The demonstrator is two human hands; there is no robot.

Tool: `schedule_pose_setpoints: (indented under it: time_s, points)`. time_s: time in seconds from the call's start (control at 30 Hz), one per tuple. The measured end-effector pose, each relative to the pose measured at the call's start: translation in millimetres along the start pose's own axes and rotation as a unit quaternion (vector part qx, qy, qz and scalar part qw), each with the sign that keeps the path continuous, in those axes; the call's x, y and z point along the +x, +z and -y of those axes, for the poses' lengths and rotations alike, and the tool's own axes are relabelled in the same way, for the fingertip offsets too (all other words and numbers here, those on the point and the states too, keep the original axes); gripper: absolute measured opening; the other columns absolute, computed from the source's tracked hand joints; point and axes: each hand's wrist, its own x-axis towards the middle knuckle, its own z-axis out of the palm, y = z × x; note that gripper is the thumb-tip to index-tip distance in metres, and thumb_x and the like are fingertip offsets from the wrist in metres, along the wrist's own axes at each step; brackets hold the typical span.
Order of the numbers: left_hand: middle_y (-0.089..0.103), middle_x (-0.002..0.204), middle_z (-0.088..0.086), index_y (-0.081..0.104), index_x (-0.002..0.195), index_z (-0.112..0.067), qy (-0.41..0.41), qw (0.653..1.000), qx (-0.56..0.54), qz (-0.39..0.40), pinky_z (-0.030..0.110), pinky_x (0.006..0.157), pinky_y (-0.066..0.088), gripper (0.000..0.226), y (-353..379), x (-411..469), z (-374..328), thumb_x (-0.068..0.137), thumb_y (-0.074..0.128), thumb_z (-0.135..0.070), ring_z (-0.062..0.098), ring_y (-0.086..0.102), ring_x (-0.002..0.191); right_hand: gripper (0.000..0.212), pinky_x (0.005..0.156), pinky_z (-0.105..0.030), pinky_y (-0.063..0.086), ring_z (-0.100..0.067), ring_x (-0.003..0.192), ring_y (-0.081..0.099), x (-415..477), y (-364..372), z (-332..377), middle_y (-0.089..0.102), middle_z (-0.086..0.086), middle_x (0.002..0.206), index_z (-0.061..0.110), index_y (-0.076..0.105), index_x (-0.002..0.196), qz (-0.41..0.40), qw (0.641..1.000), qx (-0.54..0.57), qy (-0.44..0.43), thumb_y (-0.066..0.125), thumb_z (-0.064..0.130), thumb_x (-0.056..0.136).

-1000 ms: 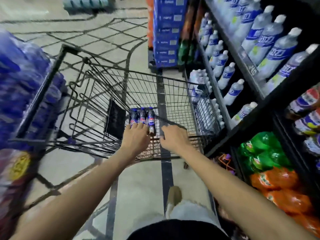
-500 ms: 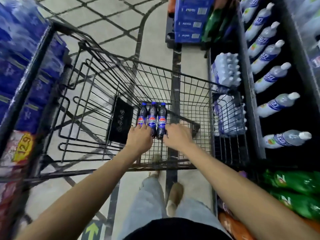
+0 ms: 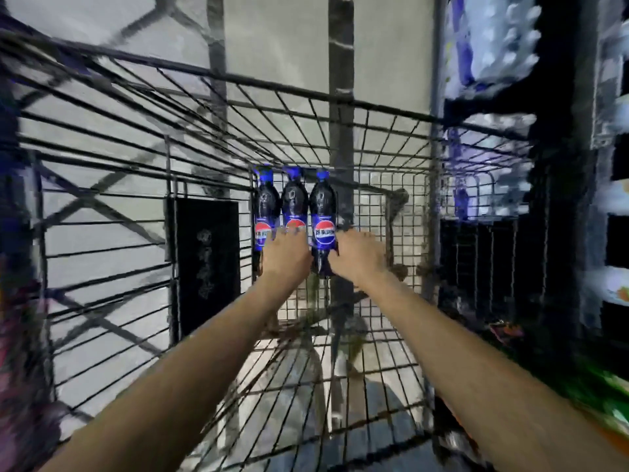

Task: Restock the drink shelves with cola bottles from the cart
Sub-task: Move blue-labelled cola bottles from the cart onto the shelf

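Inside the wire cart [image 3: 306, 93], close to its near end, three cola bottles [image 3: 294, 202] sit side by side in a tight row. Their blue caps point away from the person and their dark bodies touch one another. Each has a blue label with a red, white and blue roundel (the whole view is smeared, so the print is hardly readable).

The left hand [image 3: 287, 257] is stretched forward with its back to the camera and covers the lower parts of the left bottle [image 3: 266, 212] and the middle one. Its fingers are hidden under the hand, so I cannot tell whether they have closed round anything. The right hand [image 3: 357, 255] lies just beside the right bottle [image 3: 323, 216], its thumb side against the bottle's lower half. Whether it grips the bottle or only touches it cannot be told either. Both forearms run in from the bottom corners, over the cart's mesh floor.

A black panel [image 3: 207, 264] hangs on the mesh to the left of the bottles. Pale floor tiles with dark lines [image 3: 282, 35] show through the wires. Dark shelving [image 3: 561, 206] stands to the right, with a pack of pale bottles [image 3: 503, 39] above and green packaging [image 3: 606, 403] low down.
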Motion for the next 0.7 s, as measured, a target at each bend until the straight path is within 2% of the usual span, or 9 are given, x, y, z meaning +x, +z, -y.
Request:
schedule_pose_setpoints:
  time_s: [0.17, 0.33, 0.47, 0.5, 0.57, 0.7]
  points:
    - [0.038, 0.145, 0.013, 0.025, 0.146, -0.004, -0.067, 0.989, -0.132, 0.007, 0.041, 0.107, 0.033, 0.063, 31, 37, 14, 0.095, 0.052, -0.030, 0.030, 0.037, 0.133, 0.036, 0.081, -0.040, 0.052, -0.029, 0.100, 0.062, 55, 47, -6, 0.062, -0.008, 0.108, 0.012, 0.057, 0.115, -0.001, 0.992, 0.101, 0.081, 0.057, 0.039, 0.091]
    - [0.036, 0.143, 0.012, 0.024, 0.147, -0.005, -0.144, 0.950, -0.277, 0.015, 0.039, 0.107, 0.033, 0.069, 62, 57, 18, 0.094, 0.058, -0.031, 0.026, 0.033, 0.135, 0.050, 0.069, -0.031, 0.042, -0.025, 0.101, 0.059, 85, 88, -10, 0.058, -0.005, 0.112, 0.013, 0.050, 0.117, -0.008, 0.957, 0.241, 0.159, 0.066, 0.048, 0.084]
    - [0.039, 0.138, 0.016, 0.028, 0.144, 0.000, -0.151, 0.943, -0.296, -0.036, 0.030, 0.101, 0.031, 0.068, 74, 63, 16, 0.091, 0.063, -0.024, 0.028, 0.037, 0.129, 0.057, 0.056, -0.024, 0.034, -0.017, 0.086, 0.057, 96, 101, -6, 0.060, 0.001, 0.105, 0.016, 0.049, 0.113, -0.014, 0.934, 0.313, 0.171, 0.074, 0.051, 0.077]
    - [0.040, 0.137, 0.016, 0.029, 0.144, 0.001, -0.150, 0.943, -0.295, -0.044, 0.028, 0.099, 0.031, 0.068, 76, 64, 16, 0.091, 0.064, -0.022, 0.028, 0.038, 0.128, 0.057, 0.056, -0.024, 0.036, -0.017, 0.087, 0.059, 98, 102, -6, 0.061, 0.000, 0.105, 0.016, 0.049, 0.113, -0.012, 0.931, 0.319, 0.177, 0.075, 0.050, 0.076]
    - [0.041, 0.135, 0.016, 0.030, 0.142, 0.001, -0.143, 0.944, -0.292, -0.051, 0.027, 0.098, 0.030, 0.067, 78, 64, 16, 0.090, 0.065, -0.021, 0.028, 0.038, 0.127, 0.056, 0.065, -0.029, 0.046, -0.021, 0.090, 0.063, 99, 103, -8, 0.064, -0.002, 0.106, 0.016, 0.050, 0.112, -0.008, 0.927, 0.325, 0.185, 0.076, 0.048, 0.075]
    - [0.038, 0.140, 0.018, 0.028, 0.143, 0.003, -0.142, 0.939, -0.310, -0.039, 0.033, 0.104, 0.033, 0.069, 80, 68, 10, 0.091, 0.064, -0.024, 0.029, 0.034, 0.133, 0.050, 0.072, -0.032, 0.049, -0.021, 0.089, 0.063, 90, 98, -21, 0.064, 0.001, 0.102, 0.020, 0.049, 0.107, -0.017, 0.924, 0.329, 0.197, 0.074, 0.049, 0.076]
